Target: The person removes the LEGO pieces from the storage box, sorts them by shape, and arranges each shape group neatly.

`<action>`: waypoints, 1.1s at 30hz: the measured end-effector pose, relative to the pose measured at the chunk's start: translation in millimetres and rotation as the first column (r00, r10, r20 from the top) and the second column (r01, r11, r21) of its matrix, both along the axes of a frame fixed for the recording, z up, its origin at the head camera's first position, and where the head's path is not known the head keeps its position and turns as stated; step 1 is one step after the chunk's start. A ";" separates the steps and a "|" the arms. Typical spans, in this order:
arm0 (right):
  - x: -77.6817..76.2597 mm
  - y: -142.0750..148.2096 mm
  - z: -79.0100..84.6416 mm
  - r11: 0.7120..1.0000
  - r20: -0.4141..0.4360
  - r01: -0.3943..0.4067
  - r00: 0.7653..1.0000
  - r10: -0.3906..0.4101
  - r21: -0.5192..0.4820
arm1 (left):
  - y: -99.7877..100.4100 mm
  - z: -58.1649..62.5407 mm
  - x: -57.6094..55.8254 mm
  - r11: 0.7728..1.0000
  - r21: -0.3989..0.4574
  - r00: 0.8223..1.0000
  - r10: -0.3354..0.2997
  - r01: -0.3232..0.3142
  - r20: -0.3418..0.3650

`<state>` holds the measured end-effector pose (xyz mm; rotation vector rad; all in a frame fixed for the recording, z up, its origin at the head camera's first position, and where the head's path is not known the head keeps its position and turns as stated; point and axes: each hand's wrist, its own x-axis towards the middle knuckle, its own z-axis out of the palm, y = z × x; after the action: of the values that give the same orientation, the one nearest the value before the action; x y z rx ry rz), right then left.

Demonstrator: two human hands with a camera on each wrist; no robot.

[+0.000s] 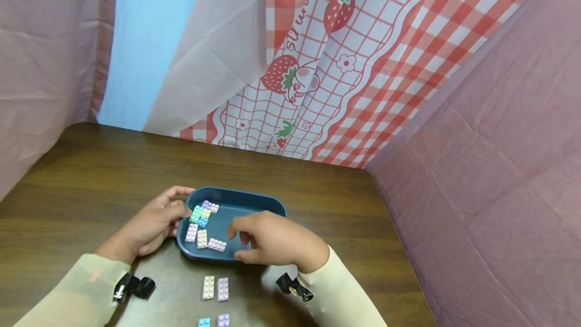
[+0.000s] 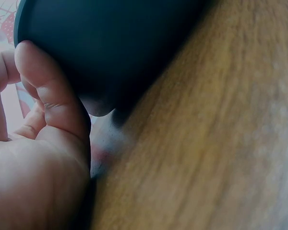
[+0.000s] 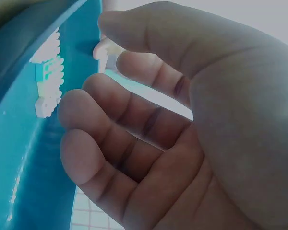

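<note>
From the right hand [image 1: 278,240] — bent fingers seemingly empty — the nearest pale brick [image 1: 217,244] lies at nine o'clock, long axis roughly nine-to-three, inside the tray [image 1: 245,199] the left hand [image 1: 156,219] grips.

I observe a brown wood-grain worktop [image 1: 327,191] with a rounded far-left corner. Behind it hangs a red-and-white gingham cloth [image 1: 447,39] printed with strawberries [image 1: 339,12] and flowers [image 1: 347,63]; leftward follow a grey fabric panel [image 1: 222,39] and a light blue panel [image 1: 147,39]. Creased mauve drapes [image 1: 504,165] bound the left and right sides.
</note>
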<state>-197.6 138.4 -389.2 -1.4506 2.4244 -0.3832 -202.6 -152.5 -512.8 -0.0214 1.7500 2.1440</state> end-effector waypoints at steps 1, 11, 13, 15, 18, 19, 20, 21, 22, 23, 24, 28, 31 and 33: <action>-2.4 -1.5 0.2 1.000 0.008 0.001 1.000 -0.001 0.004 | 0.0 -0.4 -0.4 1.000 -0.001 1.000 0.001 -0.001 0.004; -33.1 -16.7 -6.0 0.995 0.050 0.028 0.998 -0.033 0.100 | -1.1 -0.7 -1.8 1.000 -0.005 1.000 0.001 0.000 0.015; -39.2 -19.9 -9.1 0.992 0.066 0.038 0.997 -0.046 0.123 | -0.4 -1.2 -2.3 1.000 -0.008 1.000 0.004 -0.004 0.023; -44.9 -23.0 -13.2 0.988 0.076 0.046 0.995 -0.057 0.145 | -0.1 -1.7 -2.4 1.000 -0.009 1.000 0.005 -0.005 0.023; -51.5 -27.0 -18.9 0.982 0.089 0.058 0.993 -0.075 0.179 | 1.1 -2.5 -2.4 1.000 -0.007 1.000 0.007 -0.006 0.024; -53.4 -28.3 -20.8 0.980 0.089 0.059 0.993 -0.077 0.190 | 1.2 -2.6 -2.3 1.000 -0.008 1.000 0.007 -0.007 0.023; -55.3 -29.5 -22.8 0.978 0.090 0.057 0.993 -0.076 0.200 | 1.3 -2.5 -2.2 1.000 -0.008 1.000 0.008 -0.008 0.023; -56.9 -30.6 -24.8 0.977 0.092 0.053 0.993 -0.074 0.208 | 1.3 -2.3 -2.0 1.000 -0.010 1.000 0.009 -0.009 0.023; -58.3 -31.8 -26.8 0.975 0.094 0.048 0.993 -0.070 0.215 | 1.5 -2.2 -1.9 1.000 -0.010 1.000 0.009 -0.009 0.024; -59.6 -33.0 -28.7 0.974 0.101 0.039 0.993 -0.063 0.223 | 1.6 -2.0 -1.7 1.000 -0.011 1.000 0.009 -0.009 0.023; -60.6 -34.3 -30.5 0.973 0.105 0.028 0.993 -0.053 0.231 | 1.7 -1.9 -1.7 1.000 -0.011 1.000 0.009 -0.008 0.023; -63.4 -39.1 -36.4 0.966 0.157 -0.027 0.988 -0.013 0.256 | 1.7 -2.1 -2.1 1.000 -0.004 1.000 0.005 -0.005 0.025; -66.0 -42.5 -39.4 0.964 0.195 -0.051 0.981 -0.002 0.261 | 1.1 -3.1 -2.3 1.000 0.000 1.000 0.000 0.000 0.019; -68.5 -44.6 -41.1 0.963 0.207 -0.055 0.978 -0.001 0.263 | 0.8 -3.5 -2.2 1.000 0.002 1.000 0.002 -0.002 0.018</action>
<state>-266.2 93.9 -430.3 -1.2591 2.1915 -0.1791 -204.7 -151.6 -516.3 -0.0422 1.7389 2.1403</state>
